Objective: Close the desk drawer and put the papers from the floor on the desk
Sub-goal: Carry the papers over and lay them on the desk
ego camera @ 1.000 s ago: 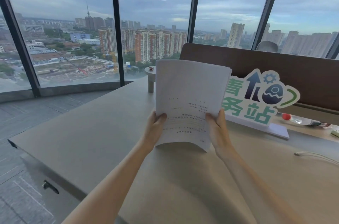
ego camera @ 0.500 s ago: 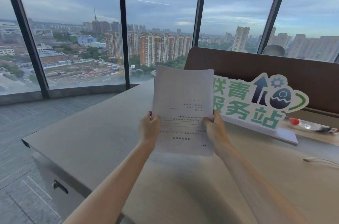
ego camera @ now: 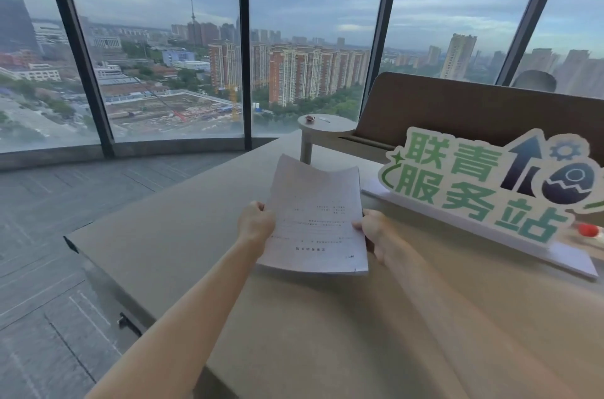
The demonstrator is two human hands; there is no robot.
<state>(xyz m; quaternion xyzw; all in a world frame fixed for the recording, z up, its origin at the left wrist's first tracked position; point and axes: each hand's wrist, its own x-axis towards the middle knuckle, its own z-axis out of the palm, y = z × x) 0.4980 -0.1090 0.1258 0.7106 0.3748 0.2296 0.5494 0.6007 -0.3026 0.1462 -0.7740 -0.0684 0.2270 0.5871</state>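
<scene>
Both hands' grip: left hand (ego camera: 256, 223), right hand (ego camera: 376, 230) pinch papers (ego camera: 315, 218) between, over desk (ego camera: 170, 235).

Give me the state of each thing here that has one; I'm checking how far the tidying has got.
papers: held by both side edges, tilted low over the desk, top edge curling
left hand: gripping the papers' left edge
right hand: gripping the papers' right edge
desk drawer: looks shut
sign: standing upright on the desk
desk: papers not yet released onto it
</scene>
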